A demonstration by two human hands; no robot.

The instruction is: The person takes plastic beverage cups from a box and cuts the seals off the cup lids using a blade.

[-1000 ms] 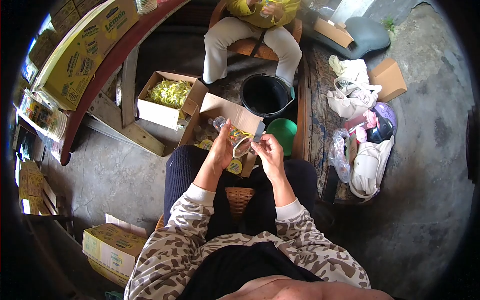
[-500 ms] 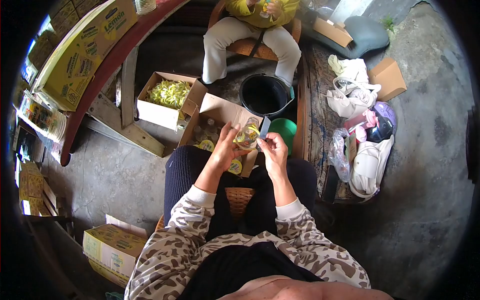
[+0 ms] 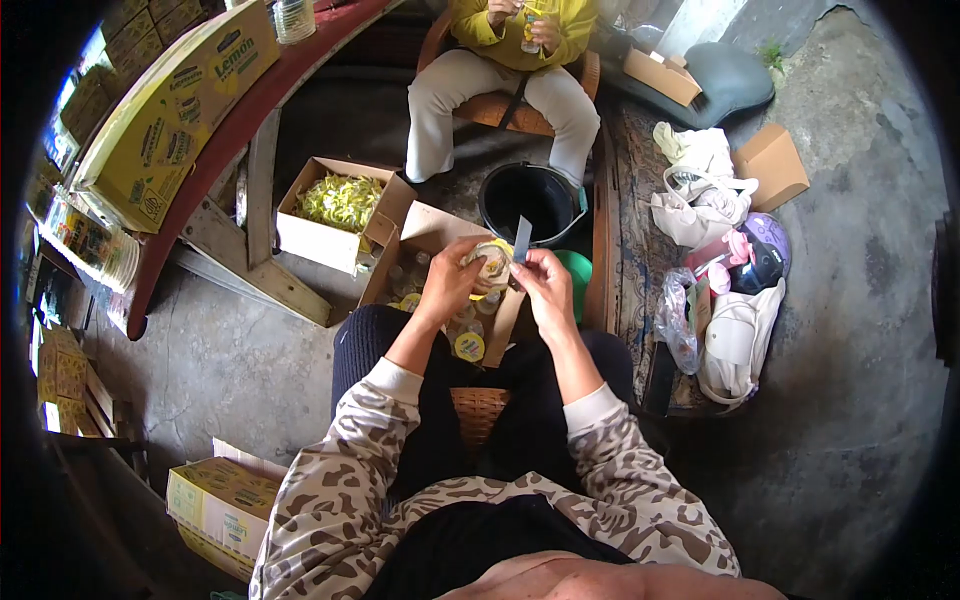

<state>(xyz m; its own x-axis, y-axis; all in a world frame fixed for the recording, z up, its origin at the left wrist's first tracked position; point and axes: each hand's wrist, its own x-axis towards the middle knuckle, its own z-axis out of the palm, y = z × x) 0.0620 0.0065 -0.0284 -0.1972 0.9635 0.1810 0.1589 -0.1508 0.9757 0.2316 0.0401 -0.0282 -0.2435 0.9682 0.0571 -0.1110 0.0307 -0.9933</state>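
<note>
Bottle [image 3: 492, 270] of clear plastic is held up between the 2 hands, its round end facing the camera, above an open carton [image 3: 432, 224]. It lies at the 2 o'clock of the left hand [image 3: 448, 278], against the fingers, which are bent around its 10 o'clock side, parted only as far as the thing they grasp. The right hand [image 3: 543, 285], at the bottle's 4 o'clock, has thumb and fingers pinched on a flat grey blade [image 3: 523, 238] that points toward 12 o'clock, just beside the bottle's edge. Whether the right fingertips also touch the bottle, I cannot tell. More bottles [image 3: 468, 347] lie in the carton, some at 7 o'clock from the held 1. At 1 o'clock stands a black bucket [image 3: 503, 222]; at 3 o'clock, partly behind the right hand, a green tub [image 3: 577, 268]. At 10 o'clock a cardboard box [image 3: 315, 241] contains yellow-green strips [image 3: 345, 198]. At 12 o'clock a person [image 3: 520, 60] sits holding a small bottle [image 3: 529, 42].
</note>
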